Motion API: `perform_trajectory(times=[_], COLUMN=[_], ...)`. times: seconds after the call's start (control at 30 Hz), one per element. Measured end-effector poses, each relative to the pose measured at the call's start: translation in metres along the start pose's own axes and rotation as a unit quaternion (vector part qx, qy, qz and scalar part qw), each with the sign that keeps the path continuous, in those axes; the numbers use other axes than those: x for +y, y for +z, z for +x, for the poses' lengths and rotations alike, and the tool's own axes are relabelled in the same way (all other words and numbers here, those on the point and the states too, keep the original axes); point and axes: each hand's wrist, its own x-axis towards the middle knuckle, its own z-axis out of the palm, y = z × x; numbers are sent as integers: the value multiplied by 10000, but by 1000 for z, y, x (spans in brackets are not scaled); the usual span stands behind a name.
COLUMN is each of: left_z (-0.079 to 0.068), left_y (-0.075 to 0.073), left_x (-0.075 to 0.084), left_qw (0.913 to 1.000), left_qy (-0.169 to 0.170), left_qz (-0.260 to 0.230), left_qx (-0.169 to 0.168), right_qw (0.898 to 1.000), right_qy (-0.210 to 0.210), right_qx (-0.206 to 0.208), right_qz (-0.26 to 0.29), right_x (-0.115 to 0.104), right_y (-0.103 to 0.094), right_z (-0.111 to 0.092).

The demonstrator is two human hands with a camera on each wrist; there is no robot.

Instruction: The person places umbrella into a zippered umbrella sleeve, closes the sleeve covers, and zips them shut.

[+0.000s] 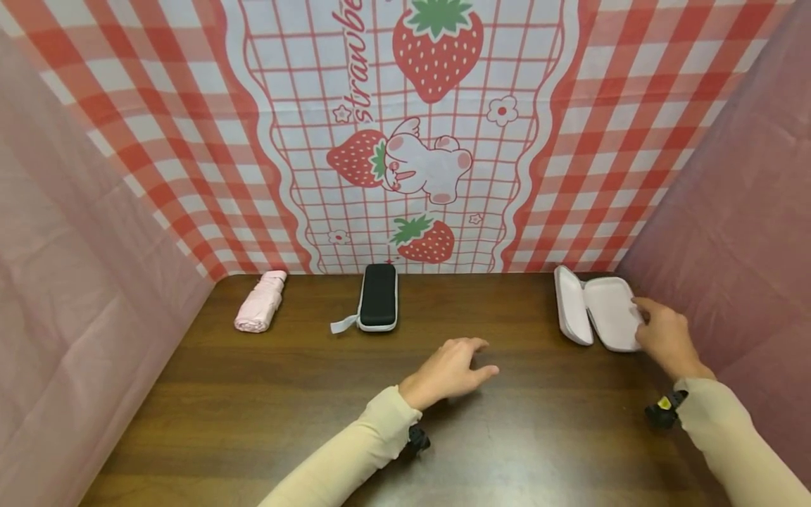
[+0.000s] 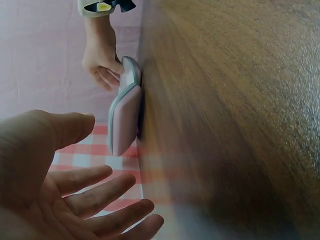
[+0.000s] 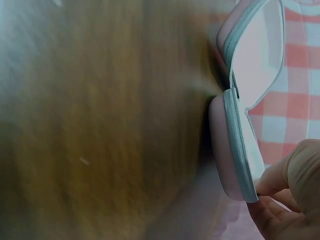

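Note:
At the back right of the table, a pale pink zip case (image 1: 613,310) lies unfolded, its two halves spread and its light lining showing. My right hand (image 1: 670,338) pinches the right-hand edge of that case between thumb and fingers. In the right wrist view the thumb sits on the inside of the grey zip rim of the case (image 3: 240,145), with fingers against the outside. Over the middle of the table hangs my left hand (image 1: 451,373), its fingers extended and thumb apart, holding nothing. The left wrist view shows this palm (image 2: 75,200) some way from the case.
A black case (image 1: 379,296) with a light zip edge and pull strap lies at the back centre. Left of it is a folded pink umbrella-like bundle (image 1: 261,303). Behind the wooden table (image 1: 304,394) hangs a strawberry-print cloth (image 1: 545,211); pink curtains (image 1: 747,232) flank both sides.

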Motion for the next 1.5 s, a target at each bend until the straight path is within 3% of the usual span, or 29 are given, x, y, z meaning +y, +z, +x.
perform_trajectory(times=[0.33, 0.77, 1.1, 1.27, 1.5], left_z=[2, 6, 21, 26, 23], left_y=[4, 11, 22, 23, 17], left_x=[1, 2, -5, -7, -13], left_qw=[9996, 9988, 9945, 9918, 9949], left_qy=[-112, -158, -660, -850, -684], left_qz=[-228, -393, -776, -920, -667], left_qx=[134, 242, 236, 265, 310], right_qw=[9991, 9952, 9923, 9886, 9866], right_qy=[-319, -743, -868, -1099, -1232], right_qx=[214, 16, -152, -36, -19], right_qz=[184, 631, 873, 1030, 1067], right_x=[-26, -70, -94, -102, -112], right_y=[6, 16, 23, 27, 32], right_z=[-14, -27, -37, -39, -39])
